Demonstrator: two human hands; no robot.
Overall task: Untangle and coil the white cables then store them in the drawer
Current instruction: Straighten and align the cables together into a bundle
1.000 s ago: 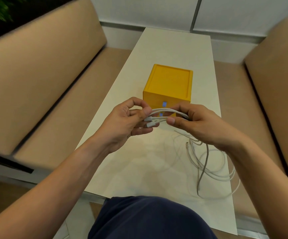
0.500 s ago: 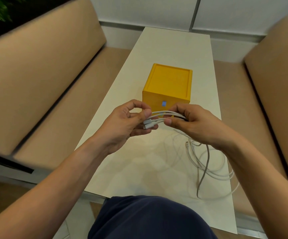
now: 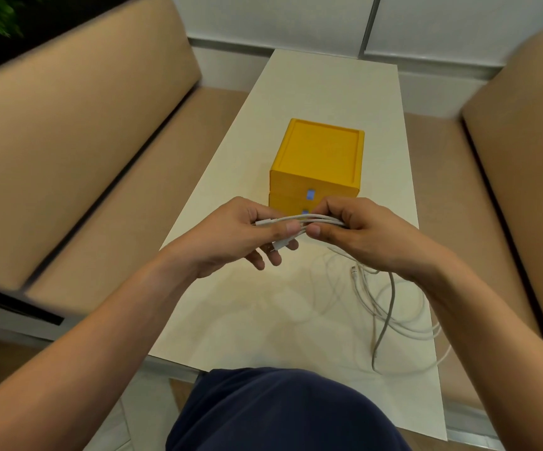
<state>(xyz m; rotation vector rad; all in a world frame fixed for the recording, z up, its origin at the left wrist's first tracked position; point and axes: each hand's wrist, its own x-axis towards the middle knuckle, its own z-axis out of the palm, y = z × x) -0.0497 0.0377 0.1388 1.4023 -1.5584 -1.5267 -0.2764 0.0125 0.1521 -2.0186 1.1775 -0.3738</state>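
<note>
Both hands hold a bundle of white cables (image 3: pixel 312 220) above the table, just in front of the yellow drawer box (image 3: pixel 320 161). My left hand (image 3: pixel 250 234) pinches the plug ends between thumb and fingers, and one connector sticks out below the thumb. My right hand (image 3: pixel 358 232) grips the strands a little to the right. From under the right hand the cables hang down to a loose tangle (image 3: pixel 390 307) on the table at the right. Both drawers of the box look shut, each with a small pale handle.
The narrow white table (image 3: pixel 247 320) runs away from me between two tan cushioned benches (image 3: pixel 78 177). A white wall closes the far end. My dark blue lap fills the bottom middle.
My left hand has slid left along the bundle, its lower fingers have opened out, and the plug ends now stick out further left. The right hand and tangle stay about where they were.
</note>
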